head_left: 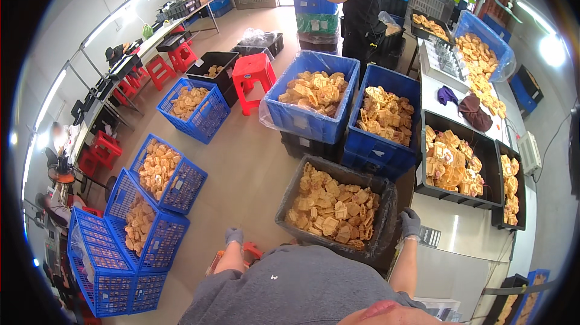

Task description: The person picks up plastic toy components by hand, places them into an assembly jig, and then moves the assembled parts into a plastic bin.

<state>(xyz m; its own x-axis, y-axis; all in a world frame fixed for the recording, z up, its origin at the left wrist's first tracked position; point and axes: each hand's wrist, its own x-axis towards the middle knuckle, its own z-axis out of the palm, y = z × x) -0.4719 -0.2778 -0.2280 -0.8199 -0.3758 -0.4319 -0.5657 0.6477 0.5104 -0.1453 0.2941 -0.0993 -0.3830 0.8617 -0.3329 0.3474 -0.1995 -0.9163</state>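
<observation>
Closest to the camera, a grey shirt (pixel 284 282) is seen, and beyond it a dark bin (pixel 292 191), set on the person's right side, is heaped with tan lattice-like pieces (pixel 332 207) and lined with clear plastic (pixel 389 207). Beside the bin's right edge, the grey-gloved right hand (pixel 410 222) is held near the liner; whether the liner is touched cannot be told, nor whether the fingers are together or apart. Well to the left of the bin, the grey-gloved left hand (pixel 234 236) is lowered over the floor (pixel 229 174), near a red object (pixel 252 251) partly covered by the shirt; its finger state cannot be made out either. Behind the dark bin, a lined blue bin (pixel 308 122) and a deeper blue crate (pixel 377 159) are filled with similar pieces. On the right, black trays (pixel 453 197) of them are set on a white table (pixel 447 228), with purple cloth (pixel 447 95) and brown cloth (pixel 475 112) laid farther back. On the left, more pieces are held in blue perforated baskets (pixel 160 240). Farther off, a red stool (pixel 252 70) is placed, and a stacked blue crate (pixel 314 4) is touched by a co-worker (pixel 362 13) dressed in black.
</observation>
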